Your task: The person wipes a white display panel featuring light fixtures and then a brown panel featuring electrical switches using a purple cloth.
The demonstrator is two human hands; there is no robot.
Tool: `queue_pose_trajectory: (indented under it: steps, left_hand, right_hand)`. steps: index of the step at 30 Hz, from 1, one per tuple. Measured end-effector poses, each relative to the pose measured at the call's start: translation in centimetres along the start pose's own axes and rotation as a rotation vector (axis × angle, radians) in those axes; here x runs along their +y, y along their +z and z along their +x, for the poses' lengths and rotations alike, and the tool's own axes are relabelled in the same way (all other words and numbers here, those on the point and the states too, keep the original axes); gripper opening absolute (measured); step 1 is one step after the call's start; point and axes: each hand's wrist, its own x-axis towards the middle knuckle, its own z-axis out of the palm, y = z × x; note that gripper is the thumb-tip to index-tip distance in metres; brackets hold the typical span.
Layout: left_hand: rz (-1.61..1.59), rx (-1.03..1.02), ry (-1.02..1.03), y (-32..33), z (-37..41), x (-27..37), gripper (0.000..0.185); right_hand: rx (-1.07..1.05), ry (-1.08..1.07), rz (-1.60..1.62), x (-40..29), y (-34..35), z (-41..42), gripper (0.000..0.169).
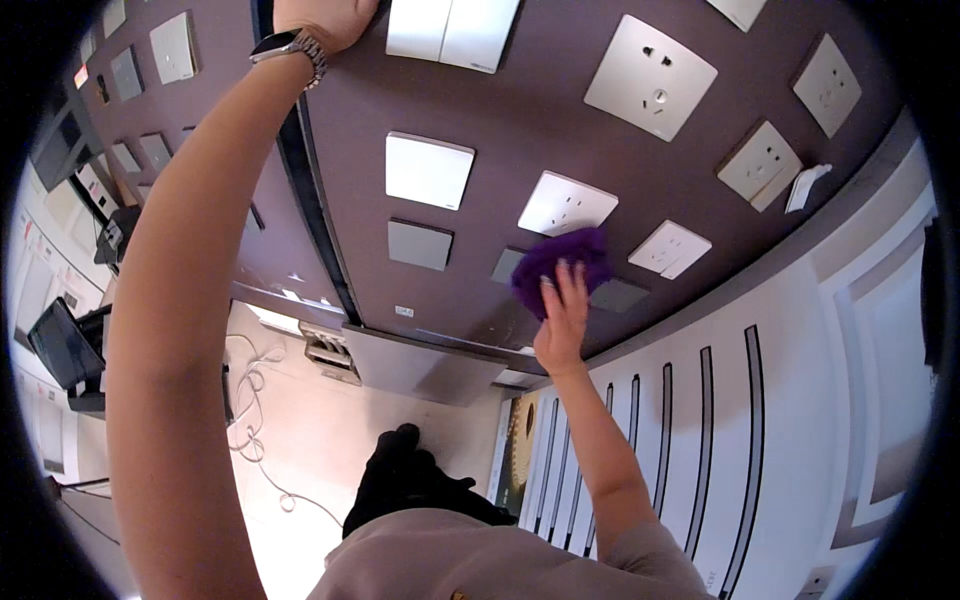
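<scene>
My right hand [564,319] presses a bunched purple cloth [559,259] against a dark brown display panel [337,142], fingers spread over it. The cloth touches or covers the lower edge of a white wall socket [568,204] and partly hides a grey switch plate [508,265]. Another grey plate [619,295] lies just right of my fingers. High up, my left hand [326,19] is at the panel beside a large white double switch [451,30]; its fingers are cut off by the top of the view. A watch [289,51] sits on that wrist.
White sockets [651,77] and switch plates [430,170] stick out from the panel. A black vertical strip [319,202] divides it from the left section. A loose cable [255,442] curls on the floor. Light strips [701,420] line a white board at right.
</scene>
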Motion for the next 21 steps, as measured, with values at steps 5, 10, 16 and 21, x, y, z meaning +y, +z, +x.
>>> queue_pose_trajectory:
  steps: [5,10,16,21]
  left_hand:
    - [0.032,0.017,0.006,-0.7,-0.1,-0.4,0.052]
    - [-0.016,0.026,0.018,0.0,-0.3,-0.2,0.052]
    - [0.044,0.004,-0.008,-0.1,0.0,-0.3,0.052]
    - [0.023,0.010,-0.004,-0.1,-0.1,-0.2,0.052]
  right_hand:
    - [0.530,-0.034,-0.057,-0.9,-3.2,7.1,0.044]
    - [0.129,0.112,-0.450,-0.4,-3.0,9.8,0.052]
    - [0.047,0.043,-0.584,-0.1,-4.4,10.6,0.048]
    - [0.012,-0.071,-0.411,1.3,-6.3,11.0,0.046]
